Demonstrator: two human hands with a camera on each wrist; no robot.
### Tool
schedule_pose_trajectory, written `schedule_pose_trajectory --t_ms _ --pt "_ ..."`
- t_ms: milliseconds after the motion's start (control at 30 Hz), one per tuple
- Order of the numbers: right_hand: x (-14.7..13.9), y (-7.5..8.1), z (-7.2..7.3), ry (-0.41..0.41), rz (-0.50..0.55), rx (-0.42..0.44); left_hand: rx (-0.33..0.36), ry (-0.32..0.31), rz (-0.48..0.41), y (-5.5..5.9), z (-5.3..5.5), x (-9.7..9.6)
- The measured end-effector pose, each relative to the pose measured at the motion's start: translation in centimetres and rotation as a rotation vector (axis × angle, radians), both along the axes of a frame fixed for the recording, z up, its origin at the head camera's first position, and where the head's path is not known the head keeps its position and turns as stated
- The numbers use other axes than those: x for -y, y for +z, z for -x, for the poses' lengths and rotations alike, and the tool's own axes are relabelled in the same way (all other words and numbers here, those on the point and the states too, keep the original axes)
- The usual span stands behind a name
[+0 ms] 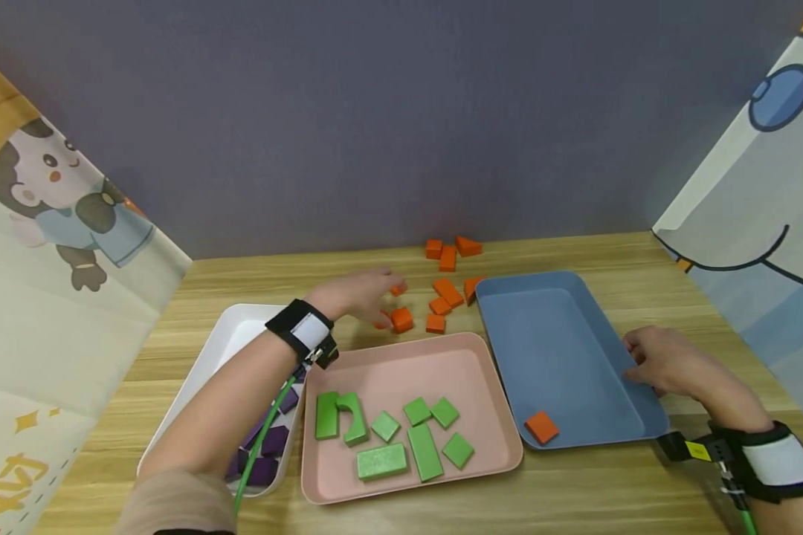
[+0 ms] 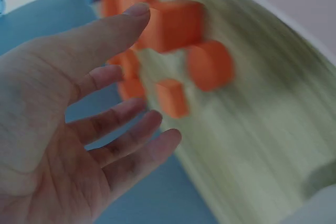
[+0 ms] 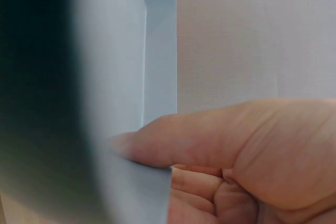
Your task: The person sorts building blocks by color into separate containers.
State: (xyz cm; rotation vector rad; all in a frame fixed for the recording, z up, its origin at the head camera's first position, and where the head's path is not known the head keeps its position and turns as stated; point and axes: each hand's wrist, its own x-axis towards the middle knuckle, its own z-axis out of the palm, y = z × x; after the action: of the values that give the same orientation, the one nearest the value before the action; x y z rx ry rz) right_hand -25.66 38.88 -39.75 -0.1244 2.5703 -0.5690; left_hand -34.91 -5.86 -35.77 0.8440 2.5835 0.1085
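My left hand (image 1: 361,293) reaches over the orange blocks behind the pink tray, fingers apart and nothing between them. Close by its fingertips are an orange block (image 1: 402,319) and a small one (image 1: 398,288); in the left wrist view an orange round block (image 2: 210,65) lies past the fingers. At the right, my right hand (image 1: 669,362) pinches the side wall of the blue tray (image 1: 549,357), its thumb (image 3: 152,142) inside and its other fingers curled outside. One orange block (image 1: 542,427) lies in that tray's front left corner.
The pink tray (image 1: 411,495) in the middle holds several green blocks. Left of it, partly under my left forearm, a white tray (image 1: 230,327) holds purple blocks (image 1: 276,441). More orange blocks (image 1: 447,258) lie toward the grey back wall (image 1: 401,148). Printed panels flank both sides.
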Motion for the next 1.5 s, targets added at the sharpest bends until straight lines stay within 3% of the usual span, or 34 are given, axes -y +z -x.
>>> schedule_pose_trajectory --t_ms 133,267,700,900,1100,1267,1500 --pt "0.2 0.2 -0.1 0.007 -0.005 -0.008 0.028 -0.007 0.068 -1.4 0.5 0.5" --pt "0.2 0.2 -0.1 0.009 -0.01 -0.008 0.053 -0.028 0.052 -2.5 0.9 0.6" --pt "0.2 -0.1 0.3 0.001 -0.031 0.008 -0.026 -0.05 -0.054 -2.5 1.6 1.6" --pt "0.1 -0.1 0.4 -0.011 -0.035 0.024 -0.108 -0.034 -0.112 -1.7 1.8 1.7" --pt "0.0 0.0 0.4 -0.009 -0.041 0.025 -0.174 -0.056 -0.2 -0.5 1.9 0.3" --pt "0.0 -0.1 0.2 0.004 -0.028 0.015 -0.238 -0.108 -0.283 1.3 1.3 -1.9" --pt "0.1 0.0 0.1 0.006 -0.027 0.0 -0.236 -0.2 -0.311 3.6 -0.4 -7.1"
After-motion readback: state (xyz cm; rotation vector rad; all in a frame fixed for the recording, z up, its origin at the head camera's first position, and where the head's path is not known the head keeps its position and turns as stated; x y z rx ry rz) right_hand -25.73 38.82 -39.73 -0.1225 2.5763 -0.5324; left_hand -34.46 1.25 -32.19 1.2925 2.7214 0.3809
